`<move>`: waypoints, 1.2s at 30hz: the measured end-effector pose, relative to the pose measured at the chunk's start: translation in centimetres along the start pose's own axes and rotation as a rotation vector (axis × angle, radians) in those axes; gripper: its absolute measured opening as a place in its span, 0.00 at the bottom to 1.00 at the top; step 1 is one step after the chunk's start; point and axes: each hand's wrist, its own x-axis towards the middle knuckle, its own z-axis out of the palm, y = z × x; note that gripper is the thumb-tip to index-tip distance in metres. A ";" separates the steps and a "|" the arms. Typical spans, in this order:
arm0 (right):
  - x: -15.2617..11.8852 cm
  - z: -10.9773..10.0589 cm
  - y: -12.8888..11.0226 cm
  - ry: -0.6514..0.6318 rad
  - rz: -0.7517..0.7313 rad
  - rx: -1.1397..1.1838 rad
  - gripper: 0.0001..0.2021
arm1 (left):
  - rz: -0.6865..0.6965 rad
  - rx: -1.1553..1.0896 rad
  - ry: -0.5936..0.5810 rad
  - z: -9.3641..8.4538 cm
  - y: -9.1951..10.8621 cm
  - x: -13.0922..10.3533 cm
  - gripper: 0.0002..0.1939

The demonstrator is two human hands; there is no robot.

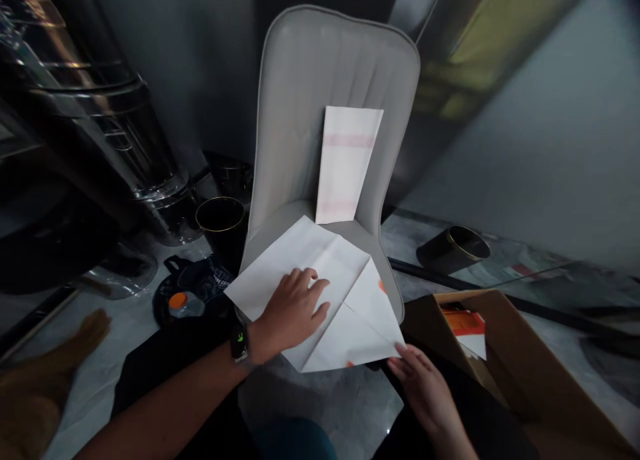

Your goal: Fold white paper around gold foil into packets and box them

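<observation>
A large white sheet of paper (345,273) with fold creases lies across the seat of a grey chair (330,67). My left hand (295,307) rests on its left half, fingers spread and slightly curled, a dark watch on the wrist. At the near right corner my right hand (420,380) pinches the paper's edge between thumb and fingers. Small orange marks show at the sheet's right and near edges. Behind it a white folded rectangular piece (347,167) with faint pink bands leans upright against the chair's backrest.
An open cardboard box (525,353) at the right holds an orange-and-white item (467,330). Black bins with gold rims stand left (220,215) and right (453,250). On the floor at left are a dark bag (213,273) and an orange-capped bottle (186,304); a bare foot (87,333) is nearby.
</observation>
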 end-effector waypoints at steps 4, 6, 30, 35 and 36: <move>-5.3 0.7 6.9 0.055 -0.047 0.224 0.23 | -0.180 0.116 -0.129 0.9 -2.1 -0.5 0.26; -6.9 1.6 8.6 0.008 0.024 0.236 0.22 | -0.278 0.130 -0.230 1.8 -3.2 -0.4 0.30; -4.5 -5.7 -4.2 0.016 -0.274 -0.589 0.30 | -0.629 -0.114 -0.202 2.7 -9.8 7.2 0.23; -2.9 -5.1 -4.2 0.027 -0.270 -0.589 0.29 | -0.592 -0.142 -0.231 2.5 -10.2 7.9 0.10; -2.6 -4.9 -4.2 0.027 -0.275 -0.590 0.29 | -0.590 -0.145 -0.219 2.5 -10.2 8.0 0.09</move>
